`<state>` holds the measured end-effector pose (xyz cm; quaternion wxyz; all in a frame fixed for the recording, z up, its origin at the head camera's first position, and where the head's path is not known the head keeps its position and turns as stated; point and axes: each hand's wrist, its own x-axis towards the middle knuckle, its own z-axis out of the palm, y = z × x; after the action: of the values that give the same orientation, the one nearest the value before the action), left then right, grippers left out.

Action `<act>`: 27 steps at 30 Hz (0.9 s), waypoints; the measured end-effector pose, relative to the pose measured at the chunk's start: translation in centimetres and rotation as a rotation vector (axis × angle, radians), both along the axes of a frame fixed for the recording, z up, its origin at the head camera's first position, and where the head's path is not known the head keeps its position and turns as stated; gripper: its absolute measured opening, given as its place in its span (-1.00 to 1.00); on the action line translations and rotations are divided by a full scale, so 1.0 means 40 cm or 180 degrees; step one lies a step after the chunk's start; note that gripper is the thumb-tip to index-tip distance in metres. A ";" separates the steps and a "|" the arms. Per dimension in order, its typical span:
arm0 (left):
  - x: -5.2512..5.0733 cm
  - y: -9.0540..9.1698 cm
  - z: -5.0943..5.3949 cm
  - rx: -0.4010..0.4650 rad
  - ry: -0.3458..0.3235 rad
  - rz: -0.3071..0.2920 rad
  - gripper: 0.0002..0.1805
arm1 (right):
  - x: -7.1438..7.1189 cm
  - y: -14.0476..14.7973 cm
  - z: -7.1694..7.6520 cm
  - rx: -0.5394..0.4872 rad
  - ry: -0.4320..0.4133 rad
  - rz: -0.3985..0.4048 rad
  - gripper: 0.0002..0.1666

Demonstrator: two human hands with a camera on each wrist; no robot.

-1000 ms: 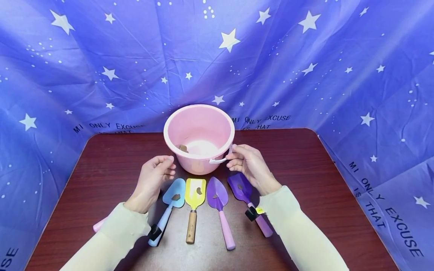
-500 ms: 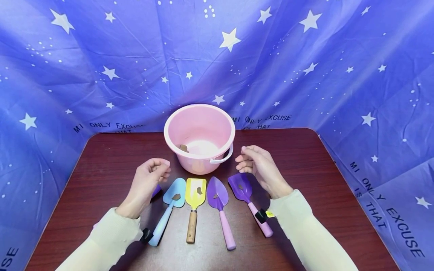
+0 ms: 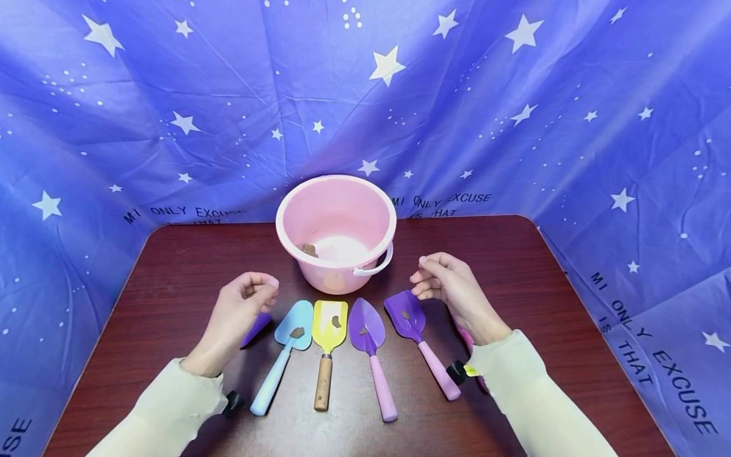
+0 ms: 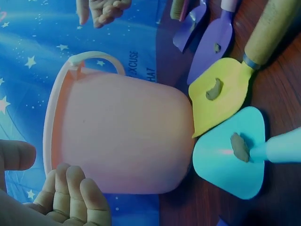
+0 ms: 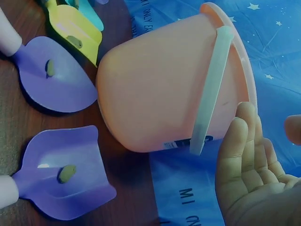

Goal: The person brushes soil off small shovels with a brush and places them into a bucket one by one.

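A pink bucket (image 3: 320, 276) stands upright at the middle back, its white handle (image 3: 381, 263) hanging at the right side and a brown piece (image 3: 309, 249) inside. My left hand (image 3: 231, 317) hovers left of the bucket, fingers loosely curled, holding nothing. To the bucket's right, my right hand (image 3: 459, 295) hovers the same way above a square purple shovel (image 3: 407, 311), also bare. Before the bucket lie a blue trowel (image 3: 277, 377), a yellow scoop (image 3: 323, 343) with a wooden handle, and a pointed purple trowel (image 3: 365, 317). Each blade bears a small brown lump.
Another purple blade (image 3: 257, 329) lies partly hidden by my left hand. Beneath my right wrist shows a bit of a pink thing (image 3: 465, 336); the left wrist view has bristles (image 4: 178, 9) there. A starry blue cloth (image 3: 228, 76) surrounds the dark red table (image 3: 188, 260).
My right hand has come away from the bucket's handle, which now hangs at the side. Both hands have moved apart, outward and slightly nearer. The bucket and tools stay in place.
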<state>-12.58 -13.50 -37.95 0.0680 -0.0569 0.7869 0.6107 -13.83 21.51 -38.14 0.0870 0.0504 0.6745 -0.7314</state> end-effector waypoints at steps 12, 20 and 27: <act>0.011 -0.039 -0.007 -0.0288 0.0140 -0.0105 -0.71 | 0.014 0.010 -0.008 0.0099 -0.0057 -0.0014 -0.74; 0.021 -0.058 -0.024 -0.0449 0.0195 -0.0149 -0.69 | 0.013 0.036 -0.053 0.0249 0.0060 -0.0035 -0.67; 0.034 -0.080 -0.038 -0.0709 0.0250 -0.0222 -0.70 | -0.012 0.094 -0.156 0.0327 0.0153 -0.0064 -0.62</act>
<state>-11.22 -16.68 -39.48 0.0516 -0.0127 0.8535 0.5184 -14.33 25.26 -44.40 0.0608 0.0440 0.7125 -0.6977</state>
